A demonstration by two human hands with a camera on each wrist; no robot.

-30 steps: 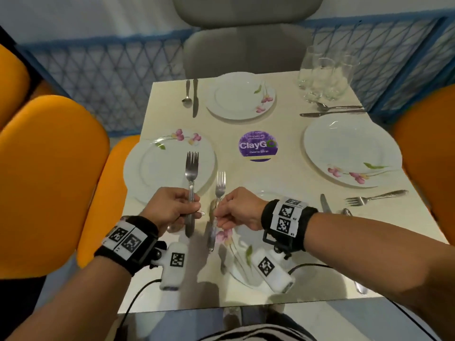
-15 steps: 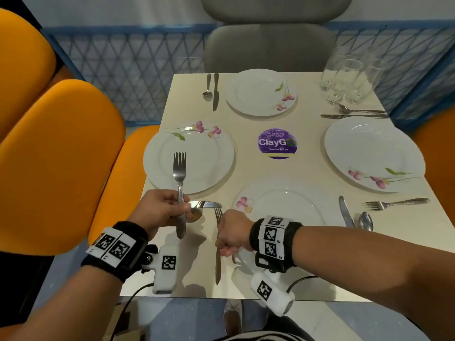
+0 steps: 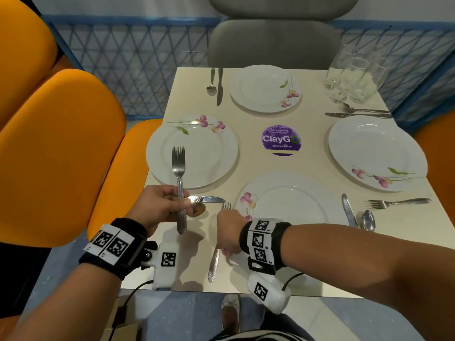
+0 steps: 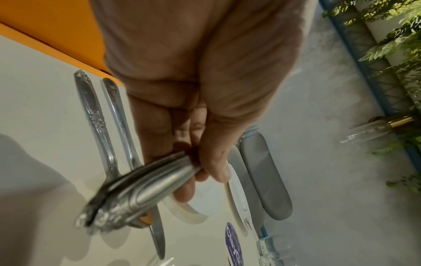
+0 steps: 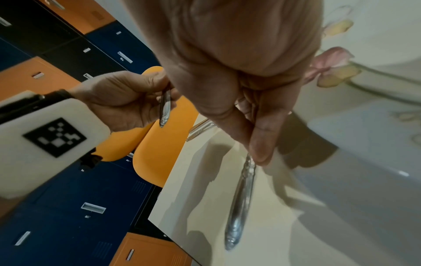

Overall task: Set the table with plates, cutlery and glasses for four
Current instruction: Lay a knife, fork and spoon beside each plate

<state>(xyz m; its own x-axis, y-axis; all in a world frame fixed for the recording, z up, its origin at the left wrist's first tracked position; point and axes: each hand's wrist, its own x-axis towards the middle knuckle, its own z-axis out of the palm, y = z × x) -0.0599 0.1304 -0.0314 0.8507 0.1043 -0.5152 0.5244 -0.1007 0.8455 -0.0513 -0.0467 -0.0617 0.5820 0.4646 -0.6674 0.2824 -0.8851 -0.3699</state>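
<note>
My left hand grips a fork by its handle, tines up over the left plate. My right hand pinches a second fork at its neck. That fork lies along the table just left of the near plate; whether it touches the table I cannot tell. A knife and spoon lie between the two hands below the left plate. Plates also sit at the far and right places.
Several glasses stand bunched at the far right corner. Cutlery lies beside the far plate, above the right plate and right of the near plate. A purple sticker marks the centre. Orange chairs flank the table; a grey chair stands beyond.
My right hand has drawn its fork away from the left hand and lowered it to the table, left of the near plate. The left hand keeps its fork upright.
</note>
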